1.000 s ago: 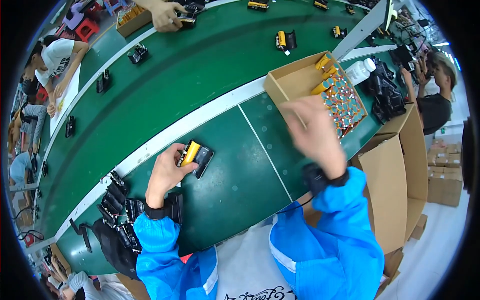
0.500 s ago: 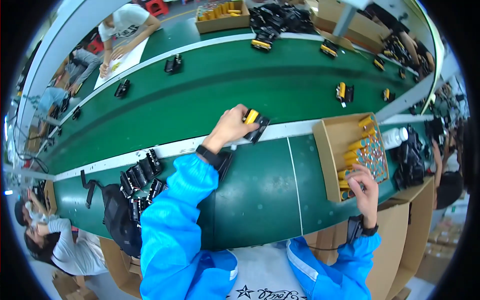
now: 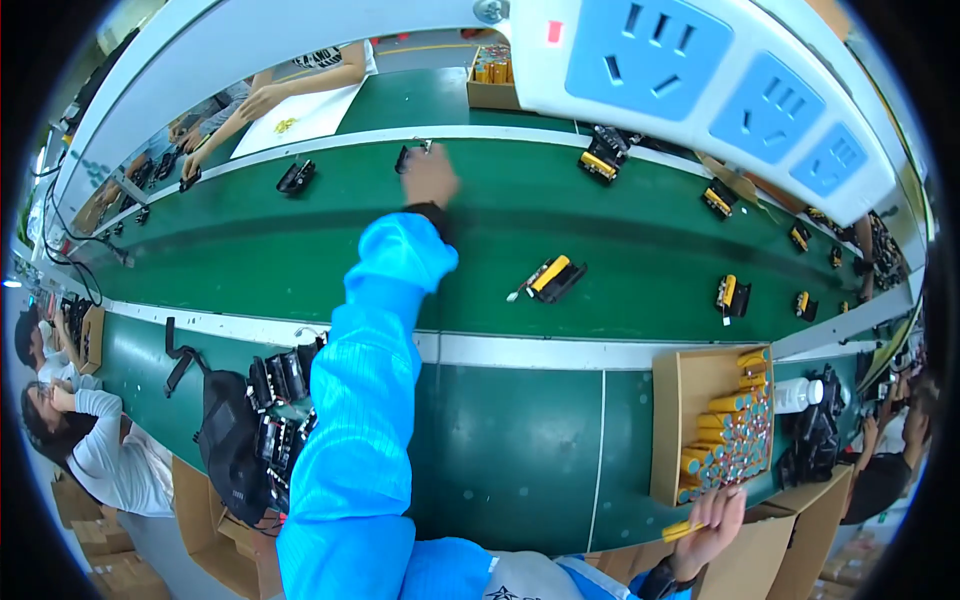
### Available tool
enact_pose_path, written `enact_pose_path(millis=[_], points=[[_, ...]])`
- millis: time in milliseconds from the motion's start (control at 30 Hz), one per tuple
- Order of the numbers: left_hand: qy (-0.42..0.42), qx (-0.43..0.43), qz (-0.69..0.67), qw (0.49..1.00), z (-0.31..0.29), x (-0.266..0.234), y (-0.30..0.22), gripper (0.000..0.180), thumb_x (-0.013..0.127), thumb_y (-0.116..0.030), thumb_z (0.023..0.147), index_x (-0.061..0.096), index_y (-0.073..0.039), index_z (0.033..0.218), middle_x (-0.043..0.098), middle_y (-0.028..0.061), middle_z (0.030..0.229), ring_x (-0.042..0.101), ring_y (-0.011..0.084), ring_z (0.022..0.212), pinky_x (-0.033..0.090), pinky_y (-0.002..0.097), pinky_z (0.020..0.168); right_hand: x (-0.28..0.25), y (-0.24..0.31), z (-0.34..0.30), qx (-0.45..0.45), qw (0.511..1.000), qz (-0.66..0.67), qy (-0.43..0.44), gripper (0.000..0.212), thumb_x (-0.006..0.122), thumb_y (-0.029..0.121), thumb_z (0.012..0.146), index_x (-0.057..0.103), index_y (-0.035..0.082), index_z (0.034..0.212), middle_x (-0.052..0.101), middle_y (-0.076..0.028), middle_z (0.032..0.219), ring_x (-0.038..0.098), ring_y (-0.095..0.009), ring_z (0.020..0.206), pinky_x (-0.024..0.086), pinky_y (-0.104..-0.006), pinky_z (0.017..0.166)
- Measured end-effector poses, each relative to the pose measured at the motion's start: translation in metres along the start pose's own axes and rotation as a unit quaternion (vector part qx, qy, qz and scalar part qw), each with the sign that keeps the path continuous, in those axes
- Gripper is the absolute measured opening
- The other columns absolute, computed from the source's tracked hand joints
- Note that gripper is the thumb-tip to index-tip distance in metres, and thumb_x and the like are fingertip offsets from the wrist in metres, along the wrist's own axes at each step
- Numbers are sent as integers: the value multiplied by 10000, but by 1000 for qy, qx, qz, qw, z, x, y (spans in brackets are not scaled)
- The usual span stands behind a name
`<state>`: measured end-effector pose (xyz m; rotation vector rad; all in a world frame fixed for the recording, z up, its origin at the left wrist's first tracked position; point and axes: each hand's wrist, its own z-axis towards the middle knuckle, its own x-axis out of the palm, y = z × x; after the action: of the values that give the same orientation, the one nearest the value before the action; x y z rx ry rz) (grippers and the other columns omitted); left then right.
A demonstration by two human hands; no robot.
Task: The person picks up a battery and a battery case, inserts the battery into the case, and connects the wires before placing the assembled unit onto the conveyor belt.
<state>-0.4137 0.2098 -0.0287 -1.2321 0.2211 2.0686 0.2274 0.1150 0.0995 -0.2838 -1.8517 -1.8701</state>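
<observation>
My left hand reaches far across the green belt, smeared by motion. It is over a black plastic battery holder that shows only in part beside the fingers; whether they grip it is hidden. Down at the right, my right hand pinches a yellow cylindrical battery cell. Next to that hand stands a cardboard box with many yellow cells. On the near half of the belt lies a black holder with a yellow cell in it, a short white-tipped lead sticking out.
More holders lie along the belt, one without a cell and several with cells. Black holders and a black bag are at my left. A white power strip hangs across the upper right. A white bottle stands by the box.
My left hand has let go of the holder with the yellow cell, now on the belt, and moved farther across. My right hand has come away from the box with a cell. The view has shifted.
</observation>
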Motion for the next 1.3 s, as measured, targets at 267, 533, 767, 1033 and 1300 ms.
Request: enact_pose_path(millis=[267,533,767,1033,1300], points=[[208,138,81,965,5,1,64,191,563,-138,848,668,-85,998,661,106,1008,667,327,928,491,453,843,24,-32,-14,72,997,11,-4,165,435,196,1053,517,55,1075,352,27,631,331,-75,514,319,-224,442],[129,287,-21,949,-96,-137,-8,101,562,-87,774,616,-50,849,629,115,787,645,325,747,505,414,719,86,-75,15,201,963,-79,159,163,447,170,1042,514,27,1083,467,-27,603,441,-134,534,379,-285,520],[232,427,-58,872,-254,-246,-48,83,612,-128,774,605,-49,797,594,105,807,616,277,776,482,371,728,126,-117,17,250,937,-66,236,149,478,160,1028,534,22,1029,553,-64,653,482,-141,568,407,-285,567],[226,304,-307,873,-278,-263,-42,174,690,-155,801,627,-10,873,587,105,846,599,291,848,478,367,766,118,-132,-9,295,931,-65,206,128,507,132,1003,561,17,988,581,-67,688,518,-141,593,424,-280,571],[234,209,-290,904,-296,-225,-16,407,746,-227,802,558,16,1068,555,153,981,577,326,913,489,403,788,146,-161,-18,300,920,-80,237,139,533,131,990,591,7,968,601,-76,737,561,-158,640,472,-295,618]])
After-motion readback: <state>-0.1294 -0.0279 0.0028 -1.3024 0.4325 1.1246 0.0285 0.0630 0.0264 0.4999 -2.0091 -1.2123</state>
